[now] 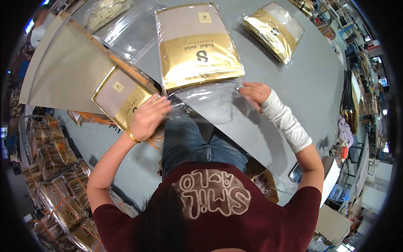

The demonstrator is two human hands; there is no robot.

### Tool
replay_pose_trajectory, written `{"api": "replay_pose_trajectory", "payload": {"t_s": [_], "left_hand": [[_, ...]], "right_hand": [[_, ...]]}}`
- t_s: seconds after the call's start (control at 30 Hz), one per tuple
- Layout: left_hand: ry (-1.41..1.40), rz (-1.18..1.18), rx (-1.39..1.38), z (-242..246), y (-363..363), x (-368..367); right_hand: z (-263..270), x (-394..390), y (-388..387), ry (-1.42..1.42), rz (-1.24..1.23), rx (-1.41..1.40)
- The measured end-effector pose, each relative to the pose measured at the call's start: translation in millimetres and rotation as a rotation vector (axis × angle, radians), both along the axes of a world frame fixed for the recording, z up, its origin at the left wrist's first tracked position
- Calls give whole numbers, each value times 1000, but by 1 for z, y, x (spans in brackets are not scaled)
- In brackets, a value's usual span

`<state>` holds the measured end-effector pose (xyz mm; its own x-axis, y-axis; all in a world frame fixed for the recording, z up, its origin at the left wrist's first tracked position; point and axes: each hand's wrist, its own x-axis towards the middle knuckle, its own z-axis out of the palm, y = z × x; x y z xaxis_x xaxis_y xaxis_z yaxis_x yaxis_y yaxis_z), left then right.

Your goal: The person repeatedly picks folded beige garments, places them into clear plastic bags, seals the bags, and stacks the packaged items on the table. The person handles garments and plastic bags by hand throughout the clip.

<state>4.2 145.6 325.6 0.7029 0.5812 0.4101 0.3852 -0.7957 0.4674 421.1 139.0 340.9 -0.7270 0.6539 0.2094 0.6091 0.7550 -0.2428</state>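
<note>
A large clear plastic bag (207,102) lies before me with gold-and-clear garment packages (176,53) stacked inside it or under it. Its loose open end hangs past the packages, over the table edge near my lap. My left hand (146,118), blurred, has its fingers spread at the bag's left corner. Beneath that hand rests another gold-banded package (121,91), tilted on a wooden board. At the bag's right corner is my right hand (256,94), fingers bent beside the plastic; whether it pinches the film cannot be seen.
More gold packages (274,31) sit at the table's far right. Clear film (129,34) and a bag of small labels (107,12) lie at upper left. The wooden board (69,63) slants on the left. Tied bundles (63,201) stand on the floor. A phone (295,172) lies by my right elbow.
</note>
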Motion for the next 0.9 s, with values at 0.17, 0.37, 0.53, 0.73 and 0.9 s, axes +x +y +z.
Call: {"api": "replay_pose_trajectory", "payload": {"t_s": [0.17, 0.37, 0.53, 0.73, 0.9], "left_hand": [[-591, 497, -572, -1, 37, 9], [-577, 629, -878, -60, 96, 14], [-580, 659, -816, -83, 100, 21], [-540, 634, -899, -83, 109, 24], [-474, 567, -908, -67, 73, 48]], "right_hand": [[-5, -15, 17, 965, -620, -627], [-50, -40, 53, 840, -1051, -587], [-85, -38, 62, 429, -647, 261], [-94, -31, 60, 398, -651, -41], [-81, -6, 57, 543, -592, -146]]}}
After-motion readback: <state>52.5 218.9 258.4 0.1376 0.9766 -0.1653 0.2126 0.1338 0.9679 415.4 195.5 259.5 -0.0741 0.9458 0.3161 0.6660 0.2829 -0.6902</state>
